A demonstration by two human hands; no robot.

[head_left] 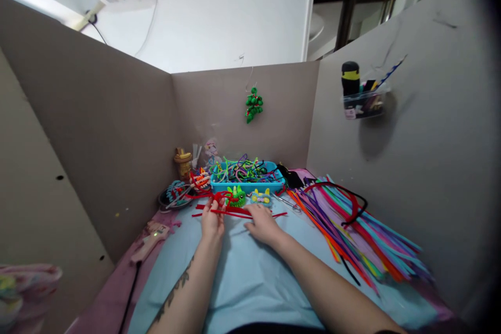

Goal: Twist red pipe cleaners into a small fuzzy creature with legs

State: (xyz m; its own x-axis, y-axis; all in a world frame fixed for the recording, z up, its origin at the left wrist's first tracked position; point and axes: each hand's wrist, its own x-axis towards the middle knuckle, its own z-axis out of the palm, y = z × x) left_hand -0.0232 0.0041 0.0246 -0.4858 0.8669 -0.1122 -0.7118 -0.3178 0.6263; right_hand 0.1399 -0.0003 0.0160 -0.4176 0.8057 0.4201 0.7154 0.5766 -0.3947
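Observation:
My left hand (213,220) is closed on a red pipe cleaner piece (217,197), whose bent, looped ends stick up above the fingers. Just to its right, my right hand (264,223) lies palm down over several straight red pipe cleaners (235,212), thumb spread from the fingers; the fingertips touch the strips. Behind the hands sit a green figure (236,197) and a yellow and light blue figure (261,197), both of wound pipe cleaners.
A blue basket (247,187) full of mixed pipe cleaner pieces stands at the back. Scissors (289,202) lie to its right, near a large colourful pipe cleaner bundle (344,219). At left are a dark bowl (176,197) and a pink glue gun (151,242) with a cord.

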